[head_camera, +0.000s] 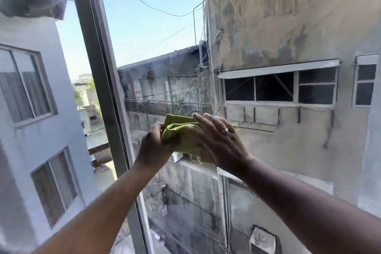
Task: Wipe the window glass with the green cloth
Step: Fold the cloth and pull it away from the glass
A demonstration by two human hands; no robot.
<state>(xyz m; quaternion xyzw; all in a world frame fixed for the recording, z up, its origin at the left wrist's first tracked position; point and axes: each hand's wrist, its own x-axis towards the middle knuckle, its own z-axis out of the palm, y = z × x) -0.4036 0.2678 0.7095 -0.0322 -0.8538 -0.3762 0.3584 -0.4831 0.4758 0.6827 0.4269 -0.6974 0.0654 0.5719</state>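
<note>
The green cloth [179,134] is bunched up at mid-height in front of the window glass [268,150], just right of the grey frame post. My left hand [152,146] pinches its left edge from below. My right hand [218,138], a ring on one finger, lies spread over the cloth's right side with fingers pointing up and left. Whether the cloth touches the pane is unclear. The lower right part of the cloth is hidden behind my right hand.
A grey vertical window frame post [103,97] runs diagonally from top left to bottom centre, right beside my left hand. Through the glass stand a stained concrete building [288,27] on the right and a pale building with windows [26,88] on the left.
</note>
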